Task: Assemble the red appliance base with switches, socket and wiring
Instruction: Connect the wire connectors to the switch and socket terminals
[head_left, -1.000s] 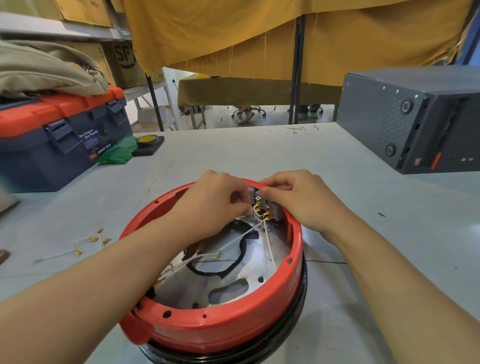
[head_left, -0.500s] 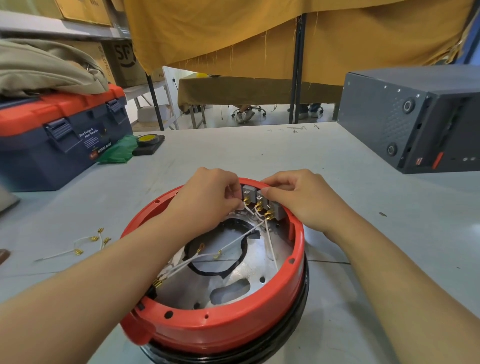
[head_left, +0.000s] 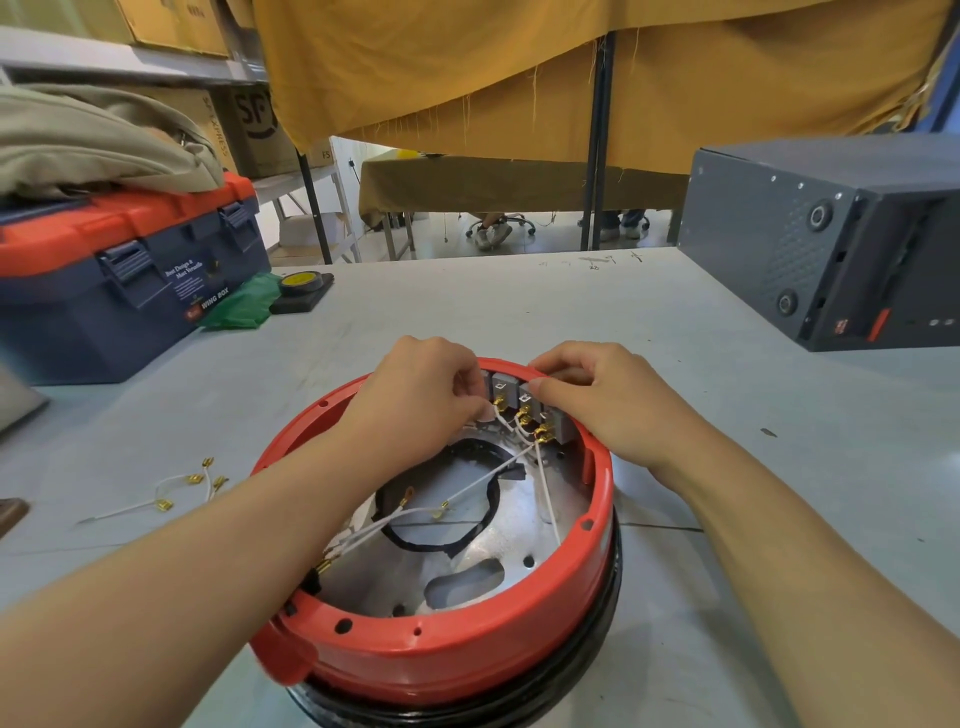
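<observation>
Both hands at the red base's (head_left: 441, 644) far rim: left hand (head_left: 415, 400) pinches a white wire (head_left: 500, 415), right hand (head_left: 602, 395) grips the grey switches (head_left: 524, 397).

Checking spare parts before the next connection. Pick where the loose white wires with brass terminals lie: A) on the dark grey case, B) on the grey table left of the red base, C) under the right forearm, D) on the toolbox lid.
B: the loose white wires lie on the bare table, left of the red base.
</observation>
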